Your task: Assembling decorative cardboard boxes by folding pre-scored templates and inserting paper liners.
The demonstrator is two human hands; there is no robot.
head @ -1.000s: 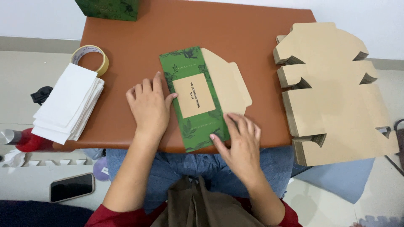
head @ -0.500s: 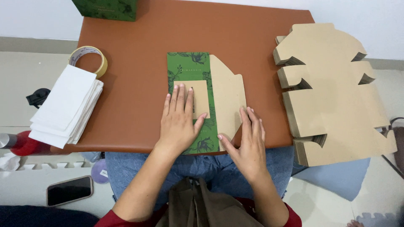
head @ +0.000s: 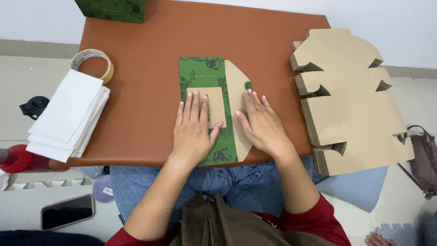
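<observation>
While both hands lie flat with fingers spread, the left hand [head: 195, 132] presses the green box blank [head: 202, 73] and the right hand [head: 262, 124] its tan flap [head: 236, 79] at mid-frame on the tabletop [head: 145, 91]

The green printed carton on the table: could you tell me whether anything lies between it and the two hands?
Nothing visible does. The left hand lies flat on the green carton, and the right hand presses its tan flap.
</observation>
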